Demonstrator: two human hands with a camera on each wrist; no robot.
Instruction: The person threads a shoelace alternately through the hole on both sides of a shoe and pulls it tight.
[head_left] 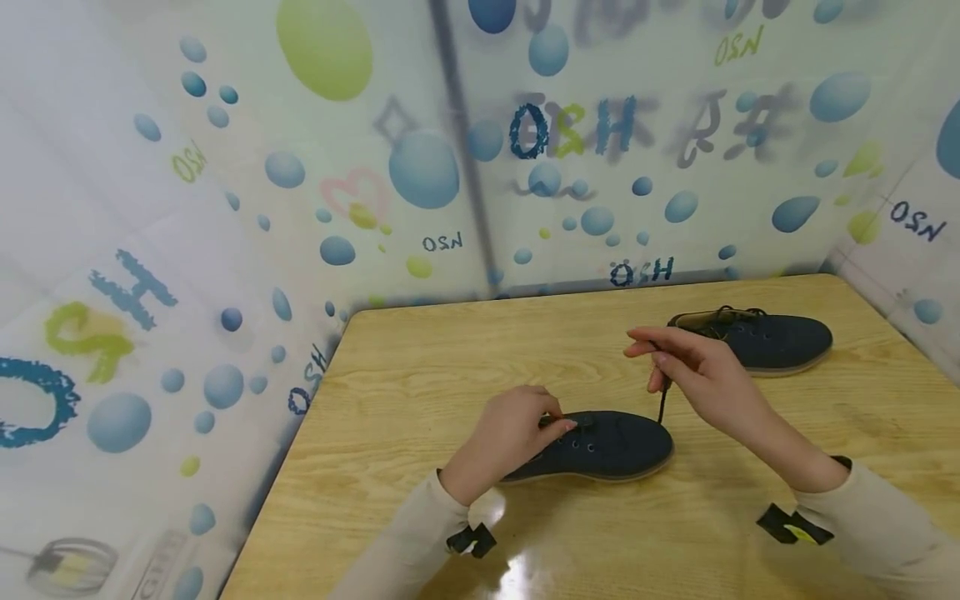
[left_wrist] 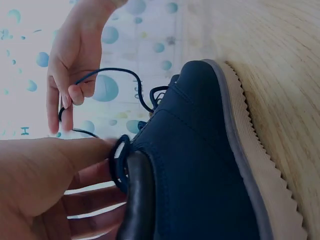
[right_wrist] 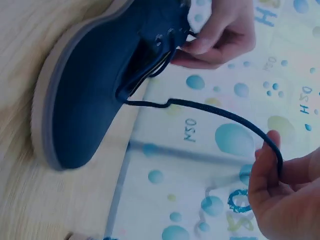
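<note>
A dark navy lace-up shoe (head_left: 630,446) lies sole-down on the table, its toe pointing right. My left hand (head_left: 513,429) is at the shoe's opening, thumb and fingers pinching a shoelace loop (left_wrist: 120,162) beside the collar. Raised above and beyond the toe, my right hand (head_left: 708,375) pinches a dark shoelace (right_wrist: 220,111) between thumb and fingers. From that hand the lace runs in a loose curve back to the shoe's eyelets (right_wrist: 159,40). Part of the opening is hidden behind my left hand in the head view.
A matching navy shoe (head_left: 783,340) with tied-looking laces stands farther back at the right, partly behind my right hand. The wood-grain table (head_left: 420,358) ends at a printed curtain (head_left: 600,208) behind, with more of it on both sides.
</note>
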